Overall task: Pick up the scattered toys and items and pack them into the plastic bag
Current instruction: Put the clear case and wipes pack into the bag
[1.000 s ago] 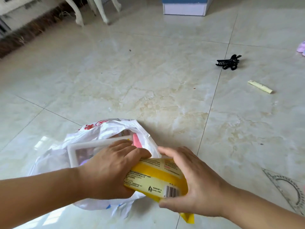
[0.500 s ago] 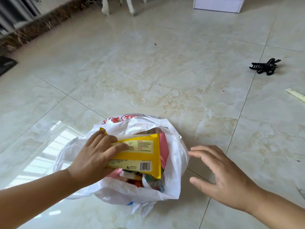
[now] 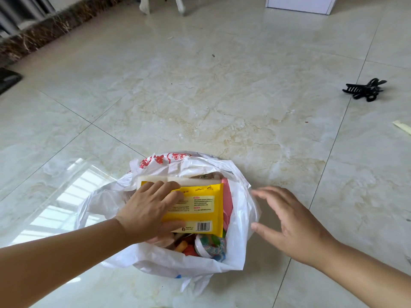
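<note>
Over the bag [image 3: 241,221], the left hand [image 3: 148,210] grips a yellow pack [image 3: 200,207], fingers on top, thumb below. Beside it, the right hand [image 3: 293,221] hovers, fingers spread, holding nothing.

- The left hand [image 3: 148,213] and right hand [image 3: 295,225] are showing bare, wearing no gloves or rings.
- Both forearms are showing no sleeves.

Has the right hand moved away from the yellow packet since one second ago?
Yes. The right hand has let go of the yellow packet and now hovers open to the right of the plastic bag.
</note>
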Demonstrator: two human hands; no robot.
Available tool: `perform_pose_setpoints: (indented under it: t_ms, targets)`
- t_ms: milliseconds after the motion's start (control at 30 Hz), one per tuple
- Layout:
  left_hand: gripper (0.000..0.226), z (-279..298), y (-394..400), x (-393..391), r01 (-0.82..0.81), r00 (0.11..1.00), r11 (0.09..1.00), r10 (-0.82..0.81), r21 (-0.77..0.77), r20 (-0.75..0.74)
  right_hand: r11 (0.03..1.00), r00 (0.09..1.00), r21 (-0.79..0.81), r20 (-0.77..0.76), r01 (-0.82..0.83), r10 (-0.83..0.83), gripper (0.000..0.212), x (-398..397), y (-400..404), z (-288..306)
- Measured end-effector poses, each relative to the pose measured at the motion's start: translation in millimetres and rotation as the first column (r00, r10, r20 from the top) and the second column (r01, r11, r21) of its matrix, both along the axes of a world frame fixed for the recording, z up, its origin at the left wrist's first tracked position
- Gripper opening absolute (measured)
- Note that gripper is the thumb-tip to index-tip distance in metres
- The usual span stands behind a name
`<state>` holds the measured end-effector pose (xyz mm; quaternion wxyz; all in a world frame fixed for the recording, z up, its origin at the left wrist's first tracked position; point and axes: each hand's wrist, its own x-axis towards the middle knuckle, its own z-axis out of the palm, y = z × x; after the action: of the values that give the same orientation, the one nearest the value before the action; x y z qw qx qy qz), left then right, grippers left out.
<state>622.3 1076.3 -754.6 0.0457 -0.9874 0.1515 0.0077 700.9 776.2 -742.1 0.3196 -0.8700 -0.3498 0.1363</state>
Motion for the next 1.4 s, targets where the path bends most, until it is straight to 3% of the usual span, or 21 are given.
perform_pose_setpoints:
  t_ms: [167, 267, 333, 433, 600, 733, 867, 967, 1033, 1100, 1267, 1400]
  targets:
    - [0.055, 9.0, -4.2, 15.0, -0.127, 0.990, 0.982, 0.133, -0.141, 0.036, 0.997, 0.993, 0.060, 0.109, 0.048, -0.054, 0.067, 27.9, 47.8, 10.7]
    - [0.052, 9.2, 1.4, 33.2, -0.163, 0.986, 0.973, 0.157, -0.166, -0.047, 0.999, 0.992, -0.024, 0.121, 0.029, -0.026, 0.061, 40.2, 69.4, 9.4]
    - [0.057, 5.6, 6.5, 45.0, -0.154, 0.986, 0.983, 0.145, -0.098, -0.087, 0.997, 0.992, -0.072, 0.127, 0.019, -0.010, 0.058, 44.7, 76.7, 2.4]
    - [0.058, 1.5, 10.8, 58.9, -0.121, 0.991, 0.991, 0.123, 0.051, -0.048, 0.998, 0.956, -0.066, 0.292, 0.006, 0.014, 0.050, 47.6, 78.5, -9.6]
    - [0.056, 17.7, 12.3, 86.0, -0.182, 0.982, 0.980, 0.178, 0.080, 0.056, 0.997, 0.887, -0.047, 0.460, 0.060, -0.032, 0.045, 57.3, 81.8, -20.9]
    - [0.067, 17.4, 16.9, 96.3, -0.230, 0.973, 0.972, 0.231, 0.048, -0.016, 0.995, 0.894, -0.046, 0.445, 0.084, -0.055, 0.047, 58.8, 83.5, -22.7]
    - [0.043, 25.7, 16.0, 69.5, -0.022, 0.989, 0.992, 0.040, -0.124, 0.139, 0.995, 0.938, -0.077, 0.345, 0.071, -0.040, 0.052, 49.8, 79.0, -23.7]
    - [0.052, 17.1, -1.2, 34.9, 0.173, 0.983, 0.974, -0.159, -0.150, 0.095, 0.988, 0.954, -0.146, 0.301, 0.055, -0.008, 0.064, 43.9, 73.6, -29.4]
    - [0.069, 2.1, -13.8, 14.9, 0.264, 0.964, 0.964, -0.265, -0.018, -0.031, 0.981, 0.951, -0.187, 0.308, 0.054, 0.007, 0.070, 41.6, 70.4, -33.6]
    - [0.085, -15.4, -17.1, 5.3, 0.287, 0.955, 0.945, -0.270, 0.159, -0.119, 0.976, 0.946, -0.209, 0.323, 0.055, 0.016, 0.072, 40.1, 68.5, -36.5]
    - [0.099, -29.0, -15.8, 9.7, 0.141, 0.989, 0.976, -0.130, 0.169, -0.074, 0.976, 0.899, -0.196, 0.437, 0.099, -0.003, 0.075, 42.6, 64.0, -40.9]
    - [0.103, -27.0, 2.6, 27.0, -0.062, 0.998, 0.980, 0.065, 0.190, -0.010, 0.972, 0.904, -0.212, 0.428, 0.105, -0.004, 0.078, 48.0, 58.6, -40.1]
